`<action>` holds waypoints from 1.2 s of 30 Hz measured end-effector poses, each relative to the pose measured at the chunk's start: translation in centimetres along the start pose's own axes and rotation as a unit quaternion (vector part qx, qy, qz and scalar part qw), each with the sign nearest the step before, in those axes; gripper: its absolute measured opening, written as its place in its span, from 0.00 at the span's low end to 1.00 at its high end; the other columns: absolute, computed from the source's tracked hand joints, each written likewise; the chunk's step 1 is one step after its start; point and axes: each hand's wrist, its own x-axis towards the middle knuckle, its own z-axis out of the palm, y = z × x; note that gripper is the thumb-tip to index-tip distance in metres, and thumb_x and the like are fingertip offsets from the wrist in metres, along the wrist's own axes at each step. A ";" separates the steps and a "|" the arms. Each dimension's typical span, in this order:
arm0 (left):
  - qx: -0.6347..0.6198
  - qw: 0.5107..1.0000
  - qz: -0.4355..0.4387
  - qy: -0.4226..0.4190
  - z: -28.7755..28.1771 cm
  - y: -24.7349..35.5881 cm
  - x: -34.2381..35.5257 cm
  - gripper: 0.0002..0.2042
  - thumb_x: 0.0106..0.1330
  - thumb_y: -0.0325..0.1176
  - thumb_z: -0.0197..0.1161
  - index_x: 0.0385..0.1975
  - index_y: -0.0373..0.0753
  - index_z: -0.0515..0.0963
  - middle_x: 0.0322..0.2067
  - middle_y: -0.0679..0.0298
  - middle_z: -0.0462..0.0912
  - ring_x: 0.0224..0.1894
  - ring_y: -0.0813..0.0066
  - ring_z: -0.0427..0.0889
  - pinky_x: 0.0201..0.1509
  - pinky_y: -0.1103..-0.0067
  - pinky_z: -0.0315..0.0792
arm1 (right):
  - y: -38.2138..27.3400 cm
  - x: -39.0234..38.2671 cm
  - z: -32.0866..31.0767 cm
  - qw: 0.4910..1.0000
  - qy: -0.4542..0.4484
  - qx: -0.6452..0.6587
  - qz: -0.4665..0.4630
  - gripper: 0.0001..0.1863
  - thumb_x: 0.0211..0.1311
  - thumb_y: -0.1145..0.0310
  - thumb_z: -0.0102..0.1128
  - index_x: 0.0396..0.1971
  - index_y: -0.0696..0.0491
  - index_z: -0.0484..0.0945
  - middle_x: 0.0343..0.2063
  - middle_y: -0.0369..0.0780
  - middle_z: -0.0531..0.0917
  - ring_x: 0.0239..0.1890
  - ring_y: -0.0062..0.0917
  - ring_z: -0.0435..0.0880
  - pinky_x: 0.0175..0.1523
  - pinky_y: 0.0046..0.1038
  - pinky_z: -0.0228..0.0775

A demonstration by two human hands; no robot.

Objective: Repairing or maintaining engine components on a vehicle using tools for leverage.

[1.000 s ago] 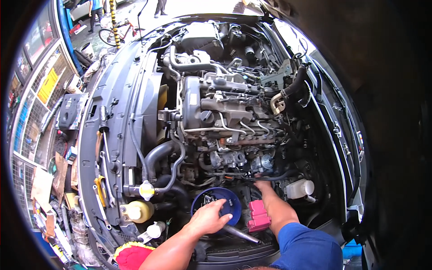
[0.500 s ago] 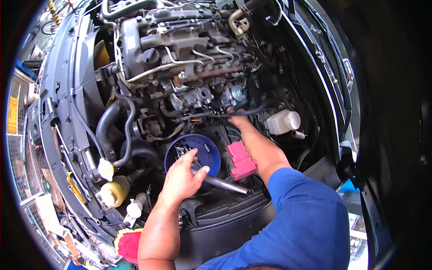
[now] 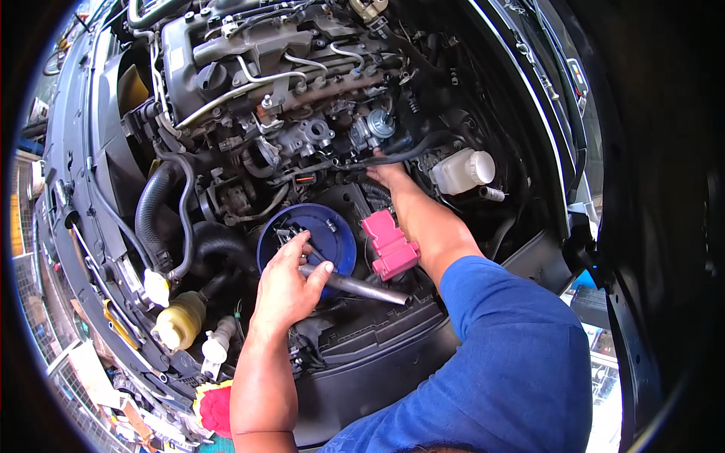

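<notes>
My left hand (image 3: 287,291) is over the near left rim of a round blue bowl (image 3: 346,253), its thumb spread away from the fingers. Small metal parts lie in the bowl beside the fingertips. A grey metal tube (image 3: 370,290) slants out from under that hand and passes beneath the thumb; no grip on it shows. Farther in, my right hand (image 3: 388,174) reaches beneath a black hose (image 3: 423,145) at the near side of the engine (image 3: 264,68). Its fingers are mostly hidden there, close below a round silver actuator (image 3: 381,123).
A pink-red cover (image 3: 391,245) sits between the bowl and my right forearm. To the right is a white reservoir with a cap (image 3: 464,171). Thick black ribbed hose (image 3: 155,211) and a yellowish reservoir (image 3: 179,323) are on the left. A red cloth (image 3: 216,408) lies near my left forearm.
The whole view has shifted, so the engine and bowl appear farther left and higher. Both hands keep about the same places, left over the bowl and right under the hose.
</notes>
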 end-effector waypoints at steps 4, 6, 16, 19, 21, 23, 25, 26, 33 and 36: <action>0.007 1.000 0.000 -0.008 0.3 0.2 0.4 0.30 0.59 0.34 0.70 0.62 0.32 0.70 0.45 0.50 0.83 0.45 0.60 0.84 0.47 0.70 0.78 | 0.1 0.2 -0.4 0.818 -0.105 -0.438 -0.359 0.15 0.67 0.56 0.63 0.41 0.53 0.79 0.31 0.40 0.84 0.38 0.30 0.83 0.47 0.36 0.78; 0.022 1.000 -0.006 -0.008 0.0 0.0 0.3 0.30 0.59 0.34 0.70 0.62 0.32 0.70 0.45 0.50 0.83 0.45 0.61 0.84 0.47 0.71 0.78 | 0.1 -0.1 0.0 0.953 -0.048 -0.239 -0.182 0.13 0.64 0.60 0.64 0.39 0.54 0.81 0.33 0.42 0.85 0.41 0.31 0.84 0.49 0.36 0.76; 0.014 1.000 -0.022 0.001 0.0 -0.3 -0.1 0.31 0.58 0.35 0.71 0.61 0.32 0.70 0.46 0.48 0.83 0.46 0.58 0.84 0.51 0.69 0.77 | -0.1 -1.2 0.6 0.819 -0.120 -0.486 -0.280 0.15 0.70 0.57 0.58 0.49 0.50 0.78 0.41 0.41 0.85 0.43 0.33 0.84 0.48 0.41 0.76; 0.011 1.000 -0.018 -0.003 -0.1 -0.1 -0.2 0.31 0.58 0.35 0.71 0.61 0.31 0.70 0.46 0.48 0.83 0.46 0.58 0.84 0.51 0.69 0.77 | 0.2 -0.8 0.4 1.000 -0.018 -0.007 -0.015 0.17 0.66 0.59 0.61 0.49 0.53 0.80 0.44 0.50 0.85 0.47 0.38 0.84 0.54 0.39 0.74; -0.006 1.000 0.008 -0.012 0.5 0.7 0.9 0.31 0.58 0.36 0.71 0.61 0.31 0.70 0.46 0.48 0.83 0.46 0.57 0.84 0.52 0.69 0.77 | -1.1 1.7 -3.5 0.999 -0.026 0.026 0.024 0.21 0.65 0.57 0.61 0.52 0.55 0.76 0.43 0.51 0.84 0.48 0.42 0.83 0.54 0.39 0.74; 0.009 1.000 0.007 -0.015 0.4 0.7 0.7 0.32 0.58 0.36 0.71 0.62 0.32 0.70 0.47 0.48 0.83 0.46 0.57 0.84 0.52 0.68 0.77 | -0.8 1.2 -2.2 0.820 -0.107 -0.451 -0.336 0.23 0.68 0.52 0.59 0.53 0.54 0.72 0.38 0.43 0.84 0.42 0.39 0.83 0.48 0.47 0.76; 0.021 1.000 -0.019 0.000 -0.2 -0.3 0.0 0.32 0.58 0.36 0.71 0.62 0.31 0.70 0.47 0.48 0.83 0.47 0.57 0.84 0.52 0.68 0.77 | 0.4 -1.3 1.4 0.790 -0.121 -0.494 -0.342 0.23 0.67 0.52 0.60 0.52 0.54 0.73 0.37 0.41 0.84 0.41 0.36 0.83 0.49 0.46 0.75; 0.024 0.999 -0.023 0.004 -0.5 -0.6 -0.2 0.32 0.58 0.37 0.71 0.62 0.31 0.70 0.47 0.48 0.83 0.47 0.56 0.84 0.52 0.68 0.77 | 0.4 -1.8 1.9 0.936 -0.075 -0.276 -0.205 0.24 0.65 0.53 0.62 0.52 0.55 0.74 0.39 0.45 0.84 0.43 0.37 0.83 0.52 0.43 0.74; 0.011 1.000 0.004 -0.002 0.1 -0.3 0.1 0.32 0.58 0.37 0.71 0.62 0.31 0.70 0.47 0.48 0.82 0.47 0.56 0.83 0.51 0.68 0.77 | 0.0 0.0 -0.9 0.792 -0.106 -0.485 -0.355 0.17 0.68 0.54 0.61 0.46 0.52 0.78 0.36 0.41 0.84 0.42 0.36 0.83 0.54 0.46 0.72; 0.014 1.000 -0.013 -0.007 -0.2 0.0 0.0 0.32 0.58 0.37 0.71 0.61 0.31 0.70 0.48 0.48 0.82 0.48 0.57 0.83 0.51 0.67 0.77 | 0.4 0.3 -0.5 0.997 -0.022 -0.073 -0.021 0.12 0.64 0.61 0.64 0.42 0.52 0.82 0.35 0.42 0.85 0.43 0.30 0.84 0.51 0.35 0.75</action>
